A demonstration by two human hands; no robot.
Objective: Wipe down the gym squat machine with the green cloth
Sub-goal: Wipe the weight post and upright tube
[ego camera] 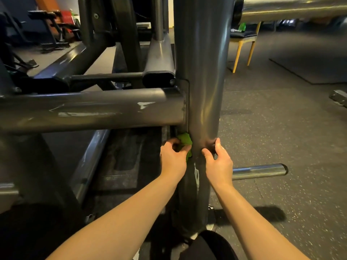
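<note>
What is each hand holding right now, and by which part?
The left hand grips the bunched green cloth by its lower end, against the upright post. The right hand holds the post's right side, thumb in front.

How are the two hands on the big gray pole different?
The left hand grips the green cloth; the right hand has no cloth. The left hand is at the upright post's left side, below the crossbar; the right hand grips the post's front bare. Both sit at about the same height.
</note>
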